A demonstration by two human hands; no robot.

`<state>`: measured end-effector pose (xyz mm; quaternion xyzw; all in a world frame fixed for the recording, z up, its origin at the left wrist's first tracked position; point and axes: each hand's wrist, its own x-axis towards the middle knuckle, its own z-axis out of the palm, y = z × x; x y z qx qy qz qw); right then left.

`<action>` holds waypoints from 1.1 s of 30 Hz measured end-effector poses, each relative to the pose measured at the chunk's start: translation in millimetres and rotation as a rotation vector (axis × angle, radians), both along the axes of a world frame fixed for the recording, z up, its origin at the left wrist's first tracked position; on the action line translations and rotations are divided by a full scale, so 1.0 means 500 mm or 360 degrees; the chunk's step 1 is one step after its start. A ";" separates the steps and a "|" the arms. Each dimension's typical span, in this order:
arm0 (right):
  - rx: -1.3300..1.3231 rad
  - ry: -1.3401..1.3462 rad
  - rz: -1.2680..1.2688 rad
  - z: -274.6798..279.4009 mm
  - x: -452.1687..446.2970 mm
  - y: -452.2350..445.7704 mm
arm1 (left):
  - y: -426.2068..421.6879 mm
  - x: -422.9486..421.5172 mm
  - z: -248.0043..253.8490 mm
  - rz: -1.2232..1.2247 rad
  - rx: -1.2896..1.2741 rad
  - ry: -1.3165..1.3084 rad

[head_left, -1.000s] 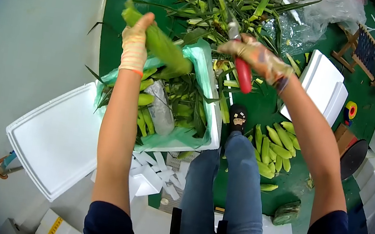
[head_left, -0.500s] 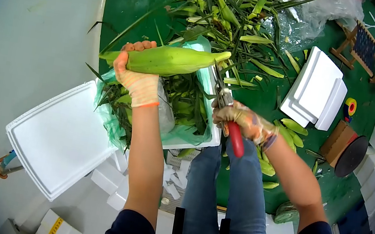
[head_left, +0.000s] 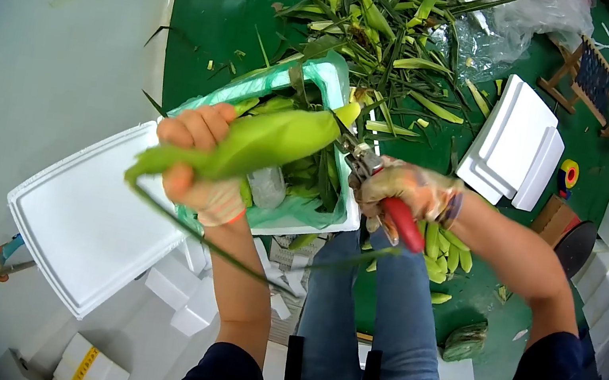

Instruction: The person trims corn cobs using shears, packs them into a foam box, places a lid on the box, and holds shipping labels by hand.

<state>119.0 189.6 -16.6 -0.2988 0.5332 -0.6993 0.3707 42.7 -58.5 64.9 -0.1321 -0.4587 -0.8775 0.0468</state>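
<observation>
A green corn ear in its husk (head_left: 273, 136) is gripped in my gloved left hand (head_left: 200, 164), its pointed end toward the right and a long leaf trailing down from its other end. My right hand (head_left: 404, 195), in a patterned glove, is closed on red-handled pruning shears (head_left: 402, 224). The blades of the shears are at the right tip of the ear. Below the ear stands a white foam box (head_left: 350, 218) lined with green plastic; husked corn, leaves and a clear bottle-like pack (head_left: 267, 186) are inside.
Cut husks and leaves (head_left: 380, 26) are heaped on the green floor (head_left: 217, 14). Foam lids lie left (head_left: 95, 215) and right (head_left: 514, 140). Several corn ears (head_left: 439, 253) rest beside my legs. A cardboard piece (head_left: 555, 220) and a small folding stool (head_left: 592, 81) are at the right.
Over the last second the ear swung from upright above the box to level, its tip meeting the shears. My right hand came down from the husk heap with the shears.
</observation>
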 end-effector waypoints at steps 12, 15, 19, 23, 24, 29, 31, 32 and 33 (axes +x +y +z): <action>0.0292 -0.0458 -0.1370 0.098 -0.141 0.048 | -0.083 -0.014 -0.142 0.0428 0.0830 -0.1123; 0.1235 -0.0411 -0.0901 0.065 -0.280 0.039 | -0.044 -0.018 -0.169 0.0440 0.0560 -0.1217; 0.1364 0.0012 -0.0924 0.015 -0.143 -0.009 | 0.033 0.026 -0.179 0.0199 0.0695 -0.1458; 0.0982 -0.0276 -0.0632 -0.026 0.035 -0.022 | 0.105 0.115 -0.207 0.0029 0.0659 -0.1627; 0.0824 -0.0297 -0.0686 -0.037 0.078 -0.017 | 0.119 0.134 -0.217 0.0023 0.0510 -0.1649; 0.1161 -0.0563 -0.1025 -0.123 0.356 0.028 | 0.125 0.221 -0.348 -0.0544 -0.1077 -0.1357; 0.1378 -0.0807 -0.1086 -0.041 0.389 0.035 | 0.174 0.274 -0.389 -0.0754 -0.1474 -0.1284; 0.1284 -0.0903 -0.1265 -0.111 0.491 0.020 | 0.198 0.313 -0.424 -0.0784 -0.1650 -0.1093; 0.1466 -0.1092 -0.1245 -0.087 0.512 0.015 | 0.240 0.345 -0.442 -0.0721 -0.2173 -0.0850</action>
